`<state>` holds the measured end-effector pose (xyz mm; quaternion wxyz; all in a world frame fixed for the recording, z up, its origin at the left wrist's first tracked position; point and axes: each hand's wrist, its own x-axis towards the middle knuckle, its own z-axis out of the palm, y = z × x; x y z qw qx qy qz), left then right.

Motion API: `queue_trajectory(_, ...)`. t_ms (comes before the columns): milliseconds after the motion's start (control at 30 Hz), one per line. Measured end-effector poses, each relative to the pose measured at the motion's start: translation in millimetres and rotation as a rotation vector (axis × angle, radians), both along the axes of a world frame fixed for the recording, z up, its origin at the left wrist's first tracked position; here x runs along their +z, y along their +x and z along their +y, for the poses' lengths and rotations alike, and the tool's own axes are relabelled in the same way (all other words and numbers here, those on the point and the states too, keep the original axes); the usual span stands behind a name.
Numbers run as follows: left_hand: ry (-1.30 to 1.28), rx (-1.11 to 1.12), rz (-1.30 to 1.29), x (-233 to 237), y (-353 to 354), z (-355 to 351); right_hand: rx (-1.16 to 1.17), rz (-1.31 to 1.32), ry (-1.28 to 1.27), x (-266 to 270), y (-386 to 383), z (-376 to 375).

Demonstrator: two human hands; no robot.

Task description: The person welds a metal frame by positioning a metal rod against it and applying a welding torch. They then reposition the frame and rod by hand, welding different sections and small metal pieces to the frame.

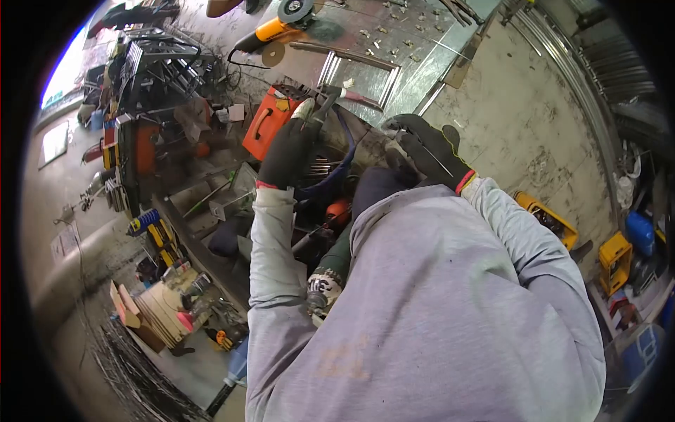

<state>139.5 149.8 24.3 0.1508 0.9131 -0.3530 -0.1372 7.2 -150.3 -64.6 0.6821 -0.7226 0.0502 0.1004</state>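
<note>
My left hand [287, 146], in a dark glove with a red cuff, is closed near the orange box. At its fingertips is a hammer [328, 103] with a dark head, and a pinkish handle appears to extend right over the metal frame [391, 86]. My right hand [430, 146], gloved the same way, is closed beside the bench edge. A thin metal rod [437, 160] slants across it toward the wrist, and a small shiny piece shows at its fingertips, too small to name. The rectangular metal frame lies flat on the sheet-topped bench, ahead of both hands.
An orange angle grinder [271, 32] lies at the far bench edge, with several small metal bits nearby. The orange box [261, 125] stands left, close to a blue cable [348, 144]. Yellow crates [614, 261] are at right; metal scraps and tools crowd the left.
</note>
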Motion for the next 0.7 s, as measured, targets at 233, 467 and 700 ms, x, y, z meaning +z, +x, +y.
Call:
queue_trajectory(233,-0.246,0.057,0.500,-23.9,61.1,9.2,-0.138,-0.109,-0.263,2.1,-7.6,28.6)
queue_trajectory(467,-0.083,0.036,0.686,10.4,84.0,-20.3,-0.253,-0.218,-0.532,-9.7,-17.2,57.7)
queue_trajectory(700,-0.082,-0.782,-0.019,-4.4,119.4,-23.8,-0.394,-0.200,-0.437,-11.0,-16.5,74.5)
